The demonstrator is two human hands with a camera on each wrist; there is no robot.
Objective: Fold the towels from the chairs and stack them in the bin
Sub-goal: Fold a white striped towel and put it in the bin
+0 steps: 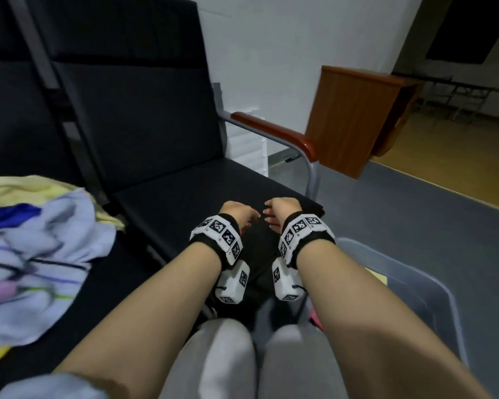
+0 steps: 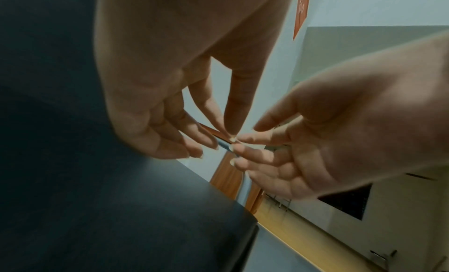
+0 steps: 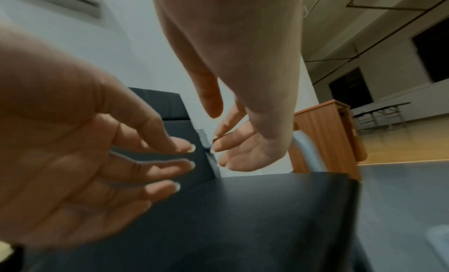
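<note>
Head cam: left hand [image 1: 238, 213] & right hand [image 1: 283, 210] hovering over black chair [image 1: 185, 197], fingers loose, holding nothing; towels [image 1: 41, 254] lying piled on next seat at left, bin [image 1: 401, 286] on floor at right. Wrist cams: fingertips [image 2: 233, 137] nearly meeting, both palms empty.

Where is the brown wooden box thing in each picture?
Head: the wooden cabinet stands upper right, beyond the chair armrest.
Left wrist: a strip of it shows at centre, under the fingertips.
Right wrist: middle right, behind the seat.
Shared landmark: the black chair seat.
</note>
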